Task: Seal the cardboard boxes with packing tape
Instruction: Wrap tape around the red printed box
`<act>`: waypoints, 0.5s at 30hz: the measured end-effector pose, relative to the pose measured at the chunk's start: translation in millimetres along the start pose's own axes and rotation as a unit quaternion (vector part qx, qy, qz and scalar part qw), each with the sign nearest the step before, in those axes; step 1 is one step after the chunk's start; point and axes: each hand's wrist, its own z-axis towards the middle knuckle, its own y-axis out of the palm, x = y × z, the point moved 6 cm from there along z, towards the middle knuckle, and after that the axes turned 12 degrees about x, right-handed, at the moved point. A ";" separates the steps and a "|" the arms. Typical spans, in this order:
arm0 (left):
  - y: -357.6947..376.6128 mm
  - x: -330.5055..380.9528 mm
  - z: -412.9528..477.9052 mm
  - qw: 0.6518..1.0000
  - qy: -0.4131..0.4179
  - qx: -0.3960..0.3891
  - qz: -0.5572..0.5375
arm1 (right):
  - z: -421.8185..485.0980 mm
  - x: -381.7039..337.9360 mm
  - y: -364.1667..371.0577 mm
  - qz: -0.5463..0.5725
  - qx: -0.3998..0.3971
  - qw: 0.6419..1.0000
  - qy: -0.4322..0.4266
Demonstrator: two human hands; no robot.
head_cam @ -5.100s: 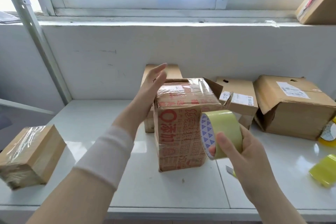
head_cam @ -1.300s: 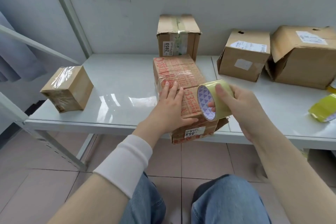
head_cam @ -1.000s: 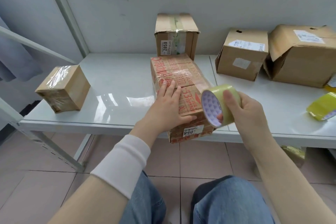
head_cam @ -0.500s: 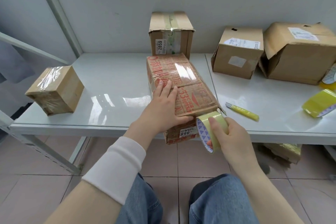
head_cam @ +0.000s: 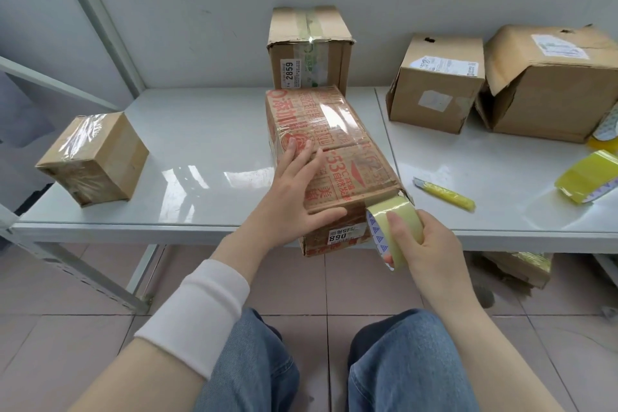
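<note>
A long cardboard box with red print [head_cam: 337,144] lies on its side on the white table [head_cam: 207,157], its near end sticking out over the front edge. My left hand [head_cam: 294,197] rests flat on its top, fingers spread, thumb at the near edge. My right hand [head_cam: 424,244] grips a roll of yellowish packing tape [head_cam: 393,227], pressed against the box's near right corner, just under a loose flap.
A taped box [head_cam: 309,47] stands behind, two more boxes [head_cam: 434,80] [head_cam: 548,84] at the back right, a wrapped small box [head_cam: 93,157] at the left. A yellow utility knife [head_cam: 444,194] and spare tape rolls [head_cam: 588,181] lie on the right. My knees sit below the table.
The red-printed box went from standing upright to lying on its side. My right hand lowered the tape roll from above the box down to its near right corner. My left hand stays flat on top.
</note>
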 end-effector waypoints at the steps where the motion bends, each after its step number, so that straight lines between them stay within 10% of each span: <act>1: -1.1 -3.8 -8.1 0.998 0.024 0.032 -0.052 | -0.2 1.1 0.0 0.003 -0.002 1.000 0.000; 15: -77.3 24.7 5.3 0.915 -0.085 0.356 -0.172 | 24.6 -143.4 -18.3 0.111 -0.072 0.987 -0.090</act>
